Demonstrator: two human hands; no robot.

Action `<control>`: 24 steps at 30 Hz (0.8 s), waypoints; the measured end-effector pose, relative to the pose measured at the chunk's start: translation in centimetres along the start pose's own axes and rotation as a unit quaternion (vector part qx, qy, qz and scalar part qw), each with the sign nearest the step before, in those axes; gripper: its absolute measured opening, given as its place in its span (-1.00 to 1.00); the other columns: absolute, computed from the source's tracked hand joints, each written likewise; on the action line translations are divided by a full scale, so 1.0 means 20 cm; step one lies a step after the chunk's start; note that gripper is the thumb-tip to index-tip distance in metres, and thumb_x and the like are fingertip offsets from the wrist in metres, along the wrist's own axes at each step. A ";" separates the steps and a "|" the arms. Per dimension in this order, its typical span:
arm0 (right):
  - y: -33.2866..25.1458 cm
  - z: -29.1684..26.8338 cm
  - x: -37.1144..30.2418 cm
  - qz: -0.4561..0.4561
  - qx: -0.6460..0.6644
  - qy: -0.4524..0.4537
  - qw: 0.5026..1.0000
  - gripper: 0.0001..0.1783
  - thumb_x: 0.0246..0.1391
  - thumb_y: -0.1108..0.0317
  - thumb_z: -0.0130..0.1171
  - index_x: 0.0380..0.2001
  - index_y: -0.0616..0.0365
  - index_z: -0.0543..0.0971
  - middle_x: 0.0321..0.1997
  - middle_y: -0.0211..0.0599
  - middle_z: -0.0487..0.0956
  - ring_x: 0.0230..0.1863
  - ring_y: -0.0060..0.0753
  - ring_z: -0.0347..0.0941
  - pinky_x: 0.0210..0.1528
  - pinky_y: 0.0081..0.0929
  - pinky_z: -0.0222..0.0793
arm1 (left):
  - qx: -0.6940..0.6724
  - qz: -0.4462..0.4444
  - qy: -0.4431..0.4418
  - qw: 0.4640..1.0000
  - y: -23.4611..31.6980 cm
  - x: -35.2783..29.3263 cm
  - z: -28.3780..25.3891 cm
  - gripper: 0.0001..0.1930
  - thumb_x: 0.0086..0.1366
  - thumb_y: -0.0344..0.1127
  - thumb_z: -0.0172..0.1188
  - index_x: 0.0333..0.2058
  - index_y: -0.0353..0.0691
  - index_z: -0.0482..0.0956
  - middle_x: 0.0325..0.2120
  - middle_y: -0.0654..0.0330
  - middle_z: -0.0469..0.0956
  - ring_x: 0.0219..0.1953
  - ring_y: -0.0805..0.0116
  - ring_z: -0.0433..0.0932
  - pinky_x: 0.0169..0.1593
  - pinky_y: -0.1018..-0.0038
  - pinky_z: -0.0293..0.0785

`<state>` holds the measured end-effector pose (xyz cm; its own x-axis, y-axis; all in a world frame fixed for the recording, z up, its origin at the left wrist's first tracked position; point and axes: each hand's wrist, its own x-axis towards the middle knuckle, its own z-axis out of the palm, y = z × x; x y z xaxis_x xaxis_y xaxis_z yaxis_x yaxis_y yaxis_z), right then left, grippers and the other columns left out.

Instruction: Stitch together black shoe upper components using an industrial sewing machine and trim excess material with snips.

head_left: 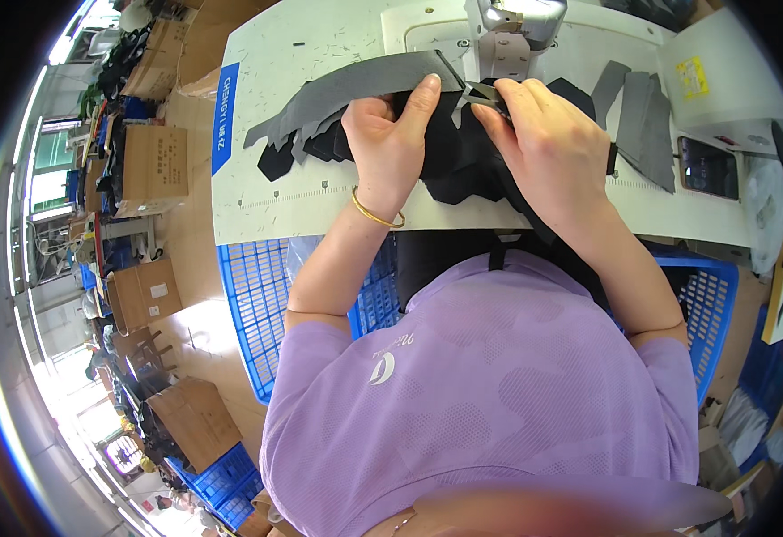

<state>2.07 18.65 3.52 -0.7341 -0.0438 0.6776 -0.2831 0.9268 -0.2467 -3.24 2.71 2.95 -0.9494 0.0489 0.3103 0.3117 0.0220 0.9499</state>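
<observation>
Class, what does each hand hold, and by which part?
Left hand: long grey fabric strip, pinched near its right end. Right hand: small pointed silver metal tool; the gripped part is hidden by fingers.

Fabric strip is mid grey, cut pieces black. Shirt is lilac: tonal blotches, dotted mesh, white crescent logo. Bangle gold. Tabletop off-white, edge label blue with white lettering. Baskets blue lattice. Cartons brown. Sticker yellow.
</observation>
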 end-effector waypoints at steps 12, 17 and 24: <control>0.19 -0.01 -0.09 0.069 0.084 -0.030 0.994 -0.75 0.12 0.15 0.25 -0.39 0.12 0.59 -0.49 -0.35 0.58 -0.52 -0.33 0.53 -0.50 -0.46 0.38 | 0.160 -0.151 -0.026 0.975 -0.11 0.14 -0.35 -0.59 0.19 -0.21 0.37 -0.14 -0.45 0.58 -0.25 0.10 0.63 -0.24 0.45 0.57 -0.14 0.53 0.47; 0.27 -0.06 -0.20 0.256 0.196 -0.085 0.943 -0.73 0.12 0.21 0.28 -0.40 0.23 0.55 -0.57 -0.35 0.51 -0.55 -0.46 0.47 -0.48 -0.50 0.32 | 0.556 0.246 0.142 0.782 -0.13 0.03 -0.37 -0.63 0.08 -0.25 0.40 -0.25 -0.40 0.54 -0.30 0.06 0.52 -0.31 0.20 0.54 -0.17 0.35 0.47; 0.27 0.12 -0.32 0.174 0.320 -0.057 0.930 -0.86 0.19 0.40 0.15 -0.28 0.28 0.50 -0.22 -0.20 0.53 -0.31 -0.26 0.51 -0.20 -0.46 0.42 | 0.370 0.163 -0.127 0.906 -0.29 -0.15 0.02 -0.56 -0.02 -0.20 0.46 -0.24 -0.31 0.50 -0.36 0.07 0.52 -0.27 0.06 0.50 -0.14 0.23 0.43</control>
<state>3.68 22.97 -3.79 -0.9005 0.1433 0.4105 -0.2983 0.4832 -0.8231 -2.17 2.83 -3.42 -0.7917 0.3997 0.4621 0.6044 0.6231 0.4965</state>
